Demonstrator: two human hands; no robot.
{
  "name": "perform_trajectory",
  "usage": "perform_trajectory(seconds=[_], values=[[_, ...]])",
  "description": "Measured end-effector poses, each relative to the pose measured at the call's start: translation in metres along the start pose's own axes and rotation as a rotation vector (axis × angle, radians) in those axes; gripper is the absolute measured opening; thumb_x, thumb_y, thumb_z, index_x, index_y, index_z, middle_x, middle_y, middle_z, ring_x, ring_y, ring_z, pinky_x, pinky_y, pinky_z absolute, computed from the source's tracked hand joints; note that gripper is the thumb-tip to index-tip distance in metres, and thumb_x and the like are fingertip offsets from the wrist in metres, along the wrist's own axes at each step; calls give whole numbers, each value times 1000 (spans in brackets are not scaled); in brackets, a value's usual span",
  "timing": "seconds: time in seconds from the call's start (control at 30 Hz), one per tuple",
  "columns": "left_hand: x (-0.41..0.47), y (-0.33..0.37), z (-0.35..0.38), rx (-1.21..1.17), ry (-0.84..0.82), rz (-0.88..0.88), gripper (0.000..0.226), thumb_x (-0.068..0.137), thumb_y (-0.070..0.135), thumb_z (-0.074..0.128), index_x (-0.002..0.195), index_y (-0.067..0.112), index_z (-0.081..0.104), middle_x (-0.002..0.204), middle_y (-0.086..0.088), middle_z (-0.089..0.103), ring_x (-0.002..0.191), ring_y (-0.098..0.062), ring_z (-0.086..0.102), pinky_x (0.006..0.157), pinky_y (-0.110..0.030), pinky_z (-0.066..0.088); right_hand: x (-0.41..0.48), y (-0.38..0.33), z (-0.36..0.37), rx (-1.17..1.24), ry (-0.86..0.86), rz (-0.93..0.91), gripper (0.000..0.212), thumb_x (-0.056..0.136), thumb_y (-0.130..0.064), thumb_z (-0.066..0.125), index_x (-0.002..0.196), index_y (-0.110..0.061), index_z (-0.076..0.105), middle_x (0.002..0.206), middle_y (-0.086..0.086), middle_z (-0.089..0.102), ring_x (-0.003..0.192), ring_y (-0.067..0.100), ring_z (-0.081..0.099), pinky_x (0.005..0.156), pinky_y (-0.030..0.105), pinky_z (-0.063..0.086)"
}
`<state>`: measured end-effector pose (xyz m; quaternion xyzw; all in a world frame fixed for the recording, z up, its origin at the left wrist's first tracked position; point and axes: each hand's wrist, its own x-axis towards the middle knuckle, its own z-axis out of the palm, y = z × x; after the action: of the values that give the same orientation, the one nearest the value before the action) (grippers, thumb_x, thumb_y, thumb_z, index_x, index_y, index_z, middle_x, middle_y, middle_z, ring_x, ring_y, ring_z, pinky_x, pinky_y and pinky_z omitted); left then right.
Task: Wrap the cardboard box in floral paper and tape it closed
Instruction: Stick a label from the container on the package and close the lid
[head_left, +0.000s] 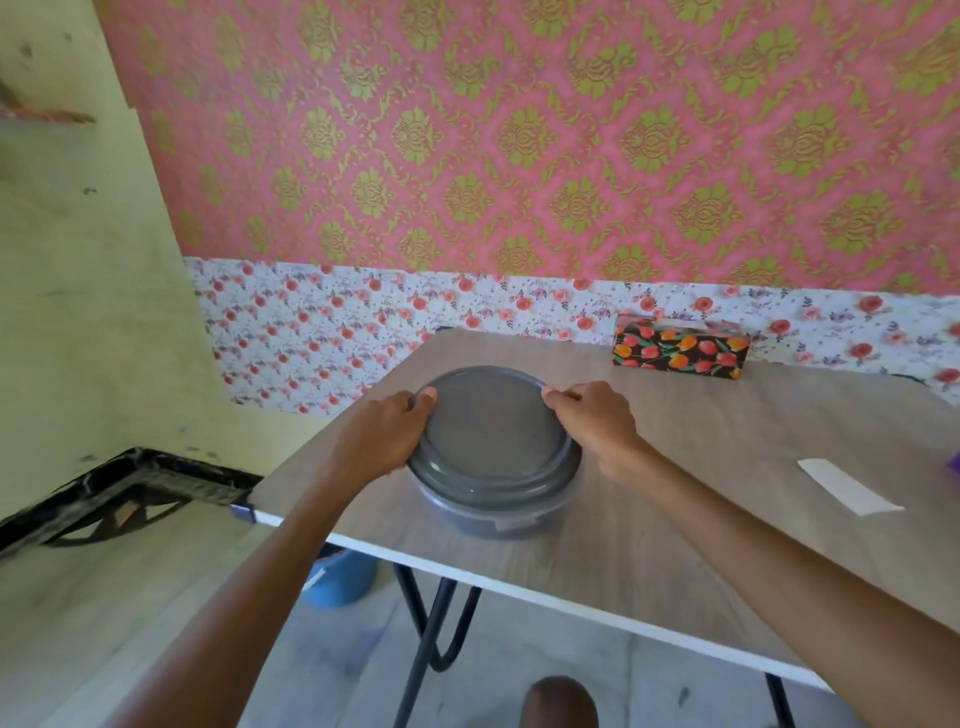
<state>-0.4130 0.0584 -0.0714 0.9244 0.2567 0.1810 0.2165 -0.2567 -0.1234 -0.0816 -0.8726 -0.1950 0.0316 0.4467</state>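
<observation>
Currently: blue bucket (340, 579) on the floor under the desk (701, 457), 7 o'clock from the tub (498, 512). Left hand (382, 434) grips the grey lid (491, 421) at its 9 o'clock rim, thumb on top, fingers (413, 402) curled round the edge. Lid sits on the round tub, which is near the desk's left corner. Right hand (597, 423) grips the rim at 2 o'clock, fingers clamped on the edge. Box (680, 351), covered in black paper with red and orange flowers, lies at 1 o'clock from the tub at the desk's back edge by the wall, well apart from both hands. White paper strip (849, 487) lies flat at 3 o'clock. Purple scrap (955, 462) beyond it, cut off, can't tell what.
</observation>
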Motion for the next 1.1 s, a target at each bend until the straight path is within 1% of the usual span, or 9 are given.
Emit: perform_trajectory(seconds=[0.13,0.27,0.43,0.53,0.6,0.7,0.77,0.87,1.1], values=[[3,-3,8,127,-111,13,53,107,38,17,75,12,51,60,-5,57,64,-17,60,74,-29,50,2,0,10,-87,37,-46,41,93,-31,56,66,-1,60,67,14,62,62,23,58,52,28,38],[14,-11,20,107,-128,-35,64,104,48,18,65,14,54,53,-3,56,60,-17,60,74,-31,48,6,5,15,-93,63,-44,33,93,-22,50,60,-16,51,74,7,59,72,24,57,49,27,34],[20,-12,23,216,-93,-43,65,102,53,20,78,11,64,65,-5,60,63,-15,61,62,-23,43,3,12,17,-115,-52,-13,24,99,-23,36,97,-20,60,95,2,61,84,21,56,55,28,35],[24,-9,23,55,-198,-97,58,104,45,20,79,12,60,70,-5,63,67,-17,65,70,-28,51,4,10,16,-126,-131,-30,34,100,-21,32,120,-25,59,113,2,61,98,24,57,68,31,43],[21,-6,25,-56,-219,-123,51,105,42,17,93,12,58,81,-9,61,70,-18,60,70,-32,51,5,9,17,-112,-175,-58,45,101,-22,31,140,-32,51,135,0,57,113,24,55,81,32,46],[11,-7,35,-200,-196,-123,46,105,42,13,130,20,45,103,-9,58,81,-19,57,56,-26,45,6,14,19,-37,-196,-99,39,99,-44,40,134,-37,56,136,-7,58,116,17,55,93,33,47],[8,-9,40,-258,-142,-86,48,105,43,13,145,27,34,125,-11,55,101,-27,59,65,-33,53,6,16,20,-30,-221,-93,46,89,-65,46,126,-42,59,124,-9,62,109,16,59,95,38,50],[8,-6,40,-276,-82,-50,46,107,35,16,143,27,43,127,-12,58,109,-32,59,90,-46,52,10,15,20,-94,-232,-87,48,83,-74,46,118,-44,59,116,-8,64,105,18,60,94,43,50],[4,-6,45,-164,1,-65,46,105,34,18,138,24,49,122,-13,62,103,-30,58,94,-41,47,13,12,24,-221,-215,-104,53,86,-72,39,124,-40,56,124,-2,62,111,26,57,96,43,47]])
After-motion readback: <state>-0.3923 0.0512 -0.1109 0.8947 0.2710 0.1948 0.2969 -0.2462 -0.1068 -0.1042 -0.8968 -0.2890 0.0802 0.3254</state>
